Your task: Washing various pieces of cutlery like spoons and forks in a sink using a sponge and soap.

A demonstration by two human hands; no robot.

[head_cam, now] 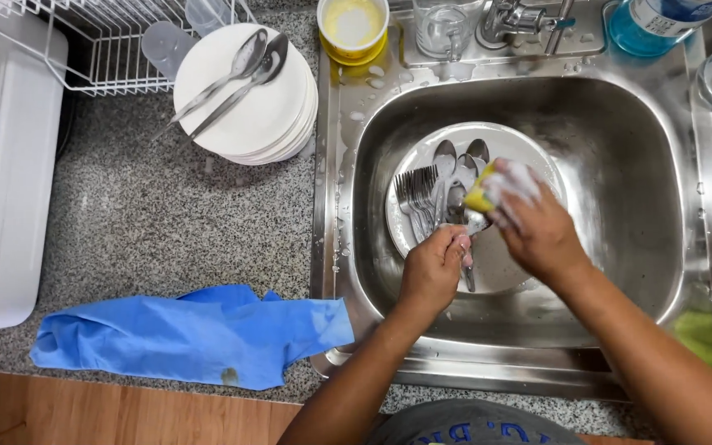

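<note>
Both hands work low in the sink [620,165], with steel walls close around but open basin to the right. Left hand [432,272] has its fingers closed on a spoon [467,247], its long axis running near to far; right hand [537,231] grips a soapy yellow sponge [496,188] against it, over a white plate [500,264]. A blue-labelled bottle [661,16] stands at the rim's far right; a blue cloth [191,334] lies on the surface.
</note>
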